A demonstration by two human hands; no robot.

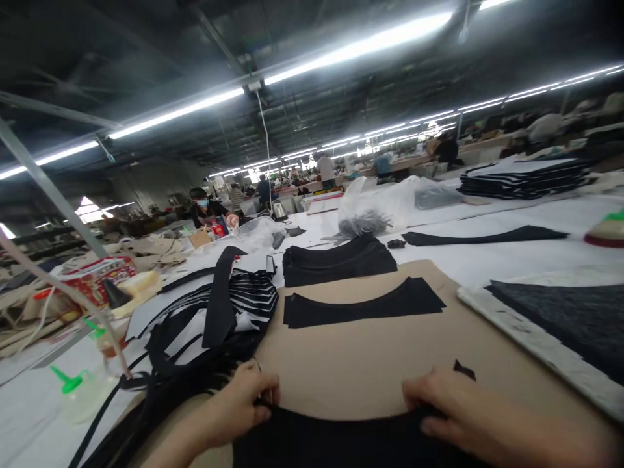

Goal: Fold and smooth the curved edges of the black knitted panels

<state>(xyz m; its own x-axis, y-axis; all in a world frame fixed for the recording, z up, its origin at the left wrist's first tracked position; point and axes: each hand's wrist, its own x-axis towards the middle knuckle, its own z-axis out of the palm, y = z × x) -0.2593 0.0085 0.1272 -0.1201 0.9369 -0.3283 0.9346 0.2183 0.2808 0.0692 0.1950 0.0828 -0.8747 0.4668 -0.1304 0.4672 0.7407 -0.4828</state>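
At the bottom of the head view lies a black fabric piece (341, 442) with a curved upper edge. My left hand (246, 396) pinches its left upper corner between thumb and fingers. On the right, my right hand (443, 406) grips the other upper corner, fingers closed. A tan board (351, 364) lies under both hands. Farther up on it rests a curved black fabric panel (363, 304), and behind that a stack of similar black pieces (336, 260). A small black scrap (464, 370) shows just beyond my right hand.
Striped black-and-white pieces and black strips (251, 292) crowd the left. Squeeze bottles with green tips (80, 393) stand by a slanting pole. A grey felt sheet (565, 318) lies right. Plastic bags (365, 201) and a layered stack (526, 179) sit behind. A masked person (207, 211) works farther back.
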